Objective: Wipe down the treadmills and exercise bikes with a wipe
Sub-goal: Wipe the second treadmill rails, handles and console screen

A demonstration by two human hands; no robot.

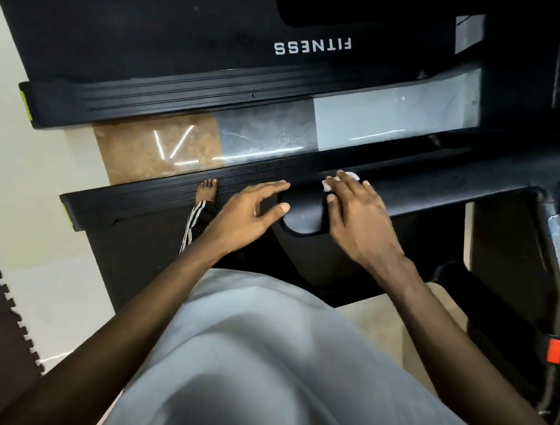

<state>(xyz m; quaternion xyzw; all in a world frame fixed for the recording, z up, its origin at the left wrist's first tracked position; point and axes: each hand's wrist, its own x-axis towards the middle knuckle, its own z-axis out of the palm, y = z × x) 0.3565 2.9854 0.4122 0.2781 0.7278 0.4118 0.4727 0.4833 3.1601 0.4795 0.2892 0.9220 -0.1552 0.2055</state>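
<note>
Mostly hidden: white crumpled wipe (341,180) under right hand (355,211).

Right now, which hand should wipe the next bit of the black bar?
The right hand: its fingers already press the wipe onto the bar. The left hand lies beside it, open, holding nothing.

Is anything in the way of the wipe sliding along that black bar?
Rightward, nothing visible blocks the wipe under the right hand on the bar. Leftward, the left hand is at the bar's end.
</note>
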